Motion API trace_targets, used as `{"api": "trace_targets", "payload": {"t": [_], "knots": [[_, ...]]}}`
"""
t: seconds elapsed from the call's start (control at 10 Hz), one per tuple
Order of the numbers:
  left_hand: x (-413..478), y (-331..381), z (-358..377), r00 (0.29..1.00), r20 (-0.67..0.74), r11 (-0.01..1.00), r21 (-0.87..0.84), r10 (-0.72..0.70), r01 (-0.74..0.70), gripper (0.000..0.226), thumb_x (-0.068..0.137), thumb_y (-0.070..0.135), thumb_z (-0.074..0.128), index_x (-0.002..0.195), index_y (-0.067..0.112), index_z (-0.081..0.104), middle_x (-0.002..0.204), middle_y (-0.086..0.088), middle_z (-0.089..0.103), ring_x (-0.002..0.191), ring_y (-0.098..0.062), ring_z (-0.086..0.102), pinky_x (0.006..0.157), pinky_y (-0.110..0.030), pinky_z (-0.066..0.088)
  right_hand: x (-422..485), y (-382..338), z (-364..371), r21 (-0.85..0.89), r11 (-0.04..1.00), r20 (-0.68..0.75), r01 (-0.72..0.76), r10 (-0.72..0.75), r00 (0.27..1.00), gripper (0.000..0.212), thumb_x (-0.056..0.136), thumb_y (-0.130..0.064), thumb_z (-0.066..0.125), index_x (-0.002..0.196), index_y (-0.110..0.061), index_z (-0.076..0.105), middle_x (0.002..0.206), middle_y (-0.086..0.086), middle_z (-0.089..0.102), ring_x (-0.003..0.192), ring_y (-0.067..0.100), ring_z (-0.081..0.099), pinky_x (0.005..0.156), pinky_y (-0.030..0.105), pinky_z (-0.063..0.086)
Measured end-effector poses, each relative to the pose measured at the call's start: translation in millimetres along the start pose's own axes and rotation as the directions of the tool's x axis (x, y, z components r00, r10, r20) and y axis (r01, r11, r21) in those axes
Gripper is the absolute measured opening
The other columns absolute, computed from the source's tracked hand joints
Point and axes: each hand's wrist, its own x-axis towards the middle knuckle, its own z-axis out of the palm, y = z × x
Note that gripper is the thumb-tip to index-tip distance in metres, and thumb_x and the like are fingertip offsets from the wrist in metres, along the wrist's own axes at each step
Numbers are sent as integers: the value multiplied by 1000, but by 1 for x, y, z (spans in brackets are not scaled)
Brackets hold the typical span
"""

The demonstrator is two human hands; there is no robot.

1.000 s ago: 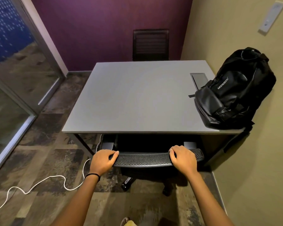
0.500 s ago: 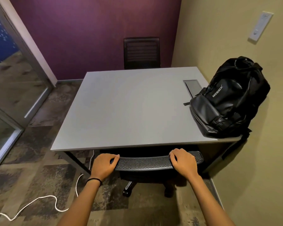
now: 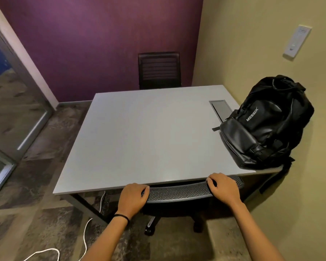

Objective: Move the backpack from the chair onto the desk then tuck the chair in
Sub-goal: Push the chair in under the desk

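A black backpack (image 3: 267, 125) stands on the right side of the grey desk (image 3: 143, 136), leaning against the beige wall. The black mesh-backed chair (image 3: 177, 192) sits mostly under the desk's near edge; only the top of its backrest and part of its wheeled base show. My left hand (image 3: 133, 198) grips the left end of the backrest top. My right hand (image 3: 223, 187) grips the right end, close to the desk's edge.
A second black chair (image 3: 159, 70) stands behind the desk against the purple wall. A white cable (image 3: 87, 236) trails over the carpet at the lower left. A glass partition (image 3: 11, 113) runs along the left. A wall plate (image 3: 297, 41) is on the right wall.
The chair's backrest has moved further in toward the desk's edge with both hands on it. The view has shifted, so the desk appears lower and further right in the frame.
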Motion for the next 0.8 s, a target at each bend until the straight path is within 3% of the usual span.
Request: {"api": "trace_targets", "payload": {"t": [0.1, 0.2, 0.5, 0.6, 0.7, 0.8], "knots": [[3, -1, 0, 998, 36, 999, 7, 46, -46, 65, 84, 53, 15, 79, 18, 69, 71, -4, 69, 70, -20, 62, 63, -33, 45, 0, 4, 1, 3, 1000, -16, -9, 9, 1000, 25, 92, -37, 42, 90, -26, 65, 89, -6, 69, 85, 14, 62, 64, 26, 38], [8, -2, 1, 987, 147, 998, -10, 70, -69, 43, 95, 45, 32, 106, 25, 68, 95, -3, 72, 91, -19, 62, 80, -35, 51, 1, 7, 1, 20, 1000, -38, -20, 21, 999, 23, 91, -39, 46, 92, -27, 66, 92, -8, 69, 86, 12, 62, 65, 24, 37], [26, -5, -1, 910, 410, 998, -18, 56, -54, 40, 97, 51, 33, 120, 34, 60, 120, 4, 68, 107, -16, 62, 92, -31, 48, 3, 9, -8, 42, 999, 79, -23, 19, 997, 26, 89, -45, 46, 95, -30, 66, 99, -9, 69, 90, 10, 60, 71, 24, 41], [32, -4, 0, 881, 472, 999, -16, 33, -29, 41, 97, 52, 29, 120, 35, 59, 123, 4, 66, 109, -17, 61, 92, -30, 47, 17, 11, -10, 16, 1000, 240, 5, -8, 971, 33, 90, -50, 43, 103, -29, 65, 111, -7, 67, 98, 12, 59, 79, 26, 43], [37, 5, 1, 850, 526, 998, -25, -41, 63, 48, 98, 53, 27, 139, 33, 40, 146, 5, 46, 133, -18, 44, 111, -35, 34, 30, 11, -15, 97, 993, 366, -71, 31, 930, 35, 93, -46, 44, 119, -27, 57, 131, -2, 56, 117, 17, 51, 97, 34, 41], [49, 9, 6, 879, 476, 998, -44, -11, 36, 54, 97, 54, 28, 147, 32, 24, 156, 6, 28, 142, -16, 30, 117, -34, 23, 43, 10, -15, 224, 970, 352, -92, 7, 936, 45, 96, -36, 45, 137, -21, 39, 148, 2, 37, 135, 21, 33, 113, 38, 28]]}}
